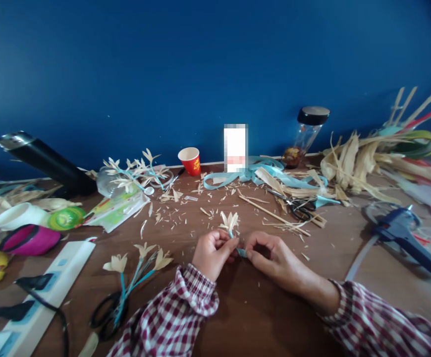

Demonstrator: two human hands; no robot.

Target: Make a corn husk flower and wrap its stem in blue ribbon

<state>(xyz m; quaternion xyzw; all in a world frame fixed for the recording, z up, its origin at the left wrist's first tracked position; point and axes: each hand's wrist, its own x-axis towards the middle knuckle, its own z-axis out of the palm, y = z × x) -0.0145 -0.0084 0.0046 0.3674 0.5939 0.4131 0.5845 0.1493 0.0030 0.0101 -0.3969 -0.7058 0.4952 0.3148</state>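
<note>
Between thumb and fingers, my left hand [215, 252] pinches the blue stem of a pale husk flower [230, 221], its petals pointing up. My right hand [271, 255] is closed on a short length of light blue tape [242, 253] that reaches across to the left fingertips. Where tape and stem meet is hidden behind the fingers. Left of my hands lie several finished-looking husk flowers [161, 260] on blue stems, resting over black-handled scissors [109, 315].
Husk scraps litter the brown table. At the back stand a red paper cup [190, 161], a coil of blue ribbon [219, 181] and a glass bottle [302, 141]. A blue glue gun [404, 233] lies right, near scissors [300, 209]; a power strip [48, 292] lies left.
</note>
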